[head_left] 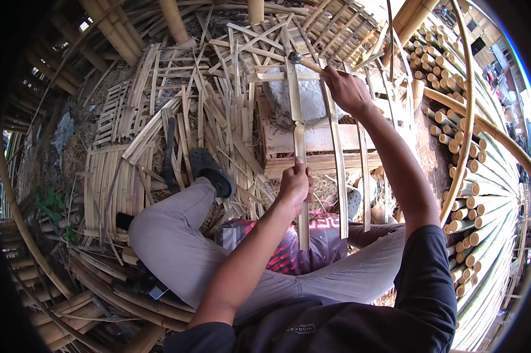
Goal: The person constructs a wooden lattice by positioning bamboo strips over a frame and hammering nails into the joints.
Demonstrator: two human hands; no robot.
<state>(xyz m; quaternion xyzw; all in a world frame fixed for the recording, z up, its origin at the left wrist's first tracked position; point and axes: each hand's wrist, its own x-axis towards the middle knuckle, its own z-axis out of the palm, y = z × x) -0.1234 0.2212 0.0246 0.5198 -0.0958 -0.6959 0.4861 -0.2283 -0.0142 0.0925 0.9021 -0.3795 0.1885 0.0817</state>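
My left hand [296,183] is closed around a long split bamboo strip [299,144], which runs away from me across a pale stone block [278,97]. My right hand [349,92], fingers wrapped round a wooden handle, holds a hammer [295,57]. Its dark round head is at the strip, near a crosswise bamboo slat [264,77]; whether it touches cannot be made out. To the right, a second bamboo strip [338,159] lies roughly parallel, with more strips beyond it. The stone rests on a wooden box [283,147] in front of my legs.
Loose bamboo offcuts [218,117] litter the ground ahead and left. A slatted bamboo panel [109,182] lies at left. Cut bamboo poles [474,212] are stacked along the right, behind a curved bamboo pole [466,117]. A red-and-dark printed cloth or sack [277,259] lies between my legs.
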